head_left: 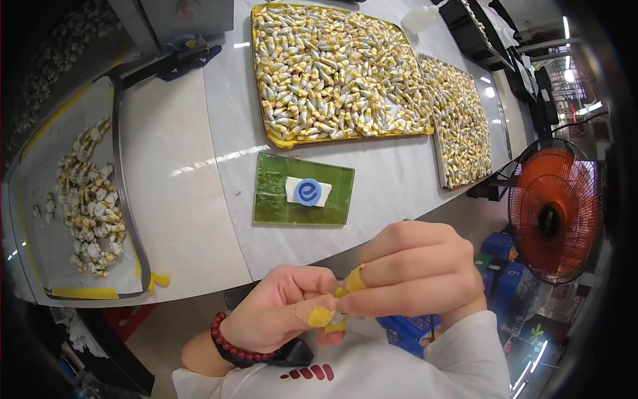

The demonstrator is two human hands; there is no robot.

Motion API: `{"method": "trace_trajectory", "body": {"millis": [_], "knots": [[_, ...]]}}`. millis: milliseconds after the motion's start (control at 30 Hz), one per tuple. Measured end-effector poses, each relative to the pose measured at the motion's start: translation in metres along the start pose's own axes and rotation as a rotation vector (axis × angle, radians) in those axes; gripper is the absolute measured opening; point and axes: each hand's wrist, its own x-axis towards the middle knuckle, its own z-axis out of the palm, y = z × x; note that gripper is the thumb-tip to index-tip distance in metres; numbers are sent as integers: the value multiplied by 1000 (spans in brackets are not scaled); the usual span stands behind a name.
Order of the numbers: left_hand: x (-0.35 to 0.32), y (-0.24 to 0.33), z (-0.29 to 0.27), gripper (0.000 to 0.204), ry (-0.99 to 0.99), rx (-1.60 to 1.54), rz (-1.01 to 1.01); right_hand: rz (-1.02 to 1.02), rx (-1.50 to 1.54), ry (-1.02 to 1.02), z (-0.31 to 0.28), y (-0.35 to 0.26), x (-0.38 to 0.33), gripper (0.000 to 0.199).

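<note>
Close to my chest, below the table's front edge, my left hand (pixel 282 311) and my right hand (pixel 422 266) meet at the fingertips. Both are closed around a small whitish piece (pixel 339 318), mostly hidden by the fingers. Yellow tape wraps several fingertips. Beyond the hands, a green glass-like slab (pixel 274 194) lies on the table, with a white pad (pixel 325 194) and a round blue disc (pixel 308 192) at its middle. Further back, a yellow-edged tray (pixel 286 143) is packed with small cone-shaped white and yellow pieces (pixel 339 73).
Right of that tray stands a second filled tray (pixel 439 159). At the left, a dark-rimmed tray (pixel 122 179) holds a loose heap of whitish pieces (pixel 93 213). An orange fan (pixel 551 216) stands to the right, above blue crates (pixel 502 286). A white bottle (pixel 420 20) lies at the back.
</note>
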Motion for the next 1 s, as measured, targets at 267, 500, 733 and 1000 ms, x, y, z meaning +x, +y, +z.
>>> {"method": "trace_trajectory", "body": {"millis": [267,500,733,1000], "knots": [[0,12,16,23,81,237,95,65,-60,71,-3,-10,-3,18],[1,1,16,37,184,880,587,-44,-159,145,-1,-18,-14,21],[5,4,20,29,243,1170,683,-82,-205,68,-12,-16,-15,17],[-4,-3,5,39,402,958,603,622,-923,473,-137,23,-59,17]]}}
